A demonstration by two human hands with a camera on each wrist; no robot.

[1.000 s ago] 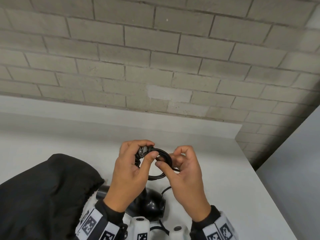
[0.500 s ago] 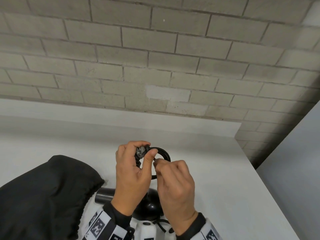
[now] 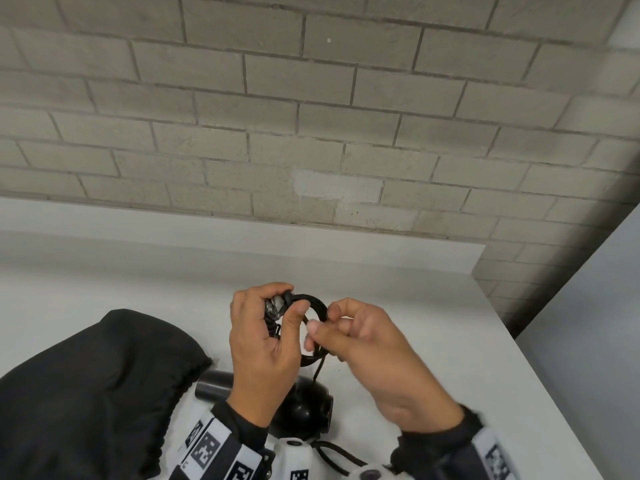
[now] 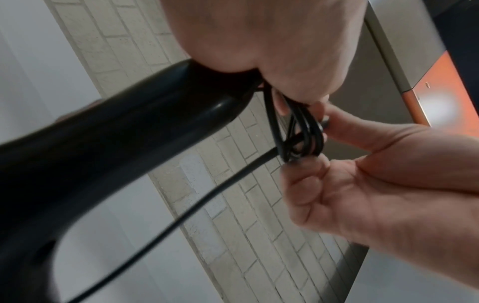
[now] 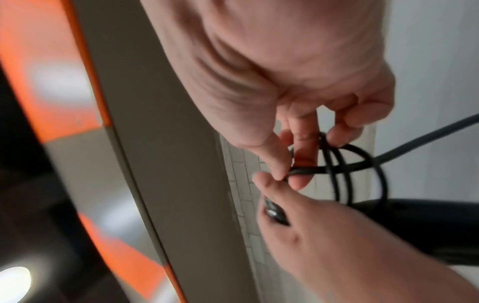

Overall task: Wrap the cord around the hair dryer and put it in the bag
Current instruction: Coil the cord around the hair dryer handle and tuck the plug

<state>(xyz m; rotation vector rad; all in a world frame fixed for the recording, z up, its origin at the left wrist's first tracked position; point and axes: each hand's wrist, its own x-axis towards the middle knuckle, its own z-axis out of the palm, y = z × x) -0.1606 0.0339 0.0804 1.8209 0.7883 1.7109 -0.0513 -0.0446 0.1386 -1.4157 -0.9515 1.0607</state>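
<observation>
The black hair dryer (image 3: 304,407) hangs upright over the white table, its nozzle (image 3: 211,384) pointing left. My left hand (image 3: 287,299) grips the top end of its handle (image 4: 116,133), together with a small coil of the black cord (image 3: 317,304) and a shiny plug part (image 3: 275,306). My right hand (image 3: 323,320) pinches the cord between thumb and forefinger at the coil's right side. In the right wrist view the cord (image 5: 357,164) shows several loops crossing. One strand (image 4: 181,215) runs down from the coil to the dryer body. The black bag (image 3: 86,393) lies at the left.
A white table (image 3: 433,341) runs to a grey brick wall (image 3: 311,116) behind. Its right edge drops off beside a pale panel (image 3: 595,323). The bag's mouth (image 3: 194,372) faces the dryer.
My right hand has come off the front of the coil and moved to its right side, where it now pinches the cord. The left hand has kept its grip.
</observation>
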